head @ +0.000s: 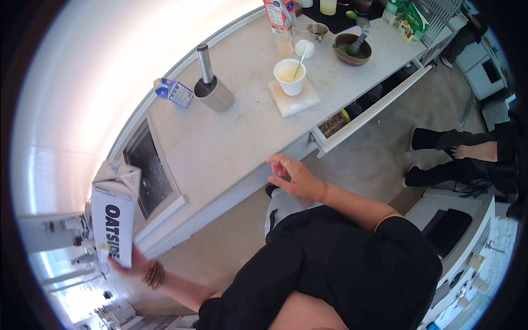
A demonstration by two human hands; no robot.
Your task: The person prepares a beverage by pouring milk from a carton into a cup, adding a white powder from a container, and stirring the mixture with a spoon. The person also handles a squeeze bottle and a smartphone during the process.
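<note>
My left hand [133, 265] grips the lower part of a white Oatside carton [111, 222], held up at the left by a dark recess in the counter [150, 165]. My right hand [288, 173] holds nothing; its fingers are loosely curled and apart beside the front edge of the counter [214, 152]. Beyond it a white paper cup [291, 84] stands on a pale digital scale [297, 105]. The cup contains a pale yellow substance and a thin spoon or stirrer [301, 62].
A steel canister [218, 97] holds a metal-handled tool [204, 62] next to a small blue-and-white carton [175, 93]. Farther back are a brown spouted bowl [351, 57] and a red-and-white carton [280, 18]. An open drawer [375, 109] juts out. Another person's legs [437, 165] are at right.
</note>
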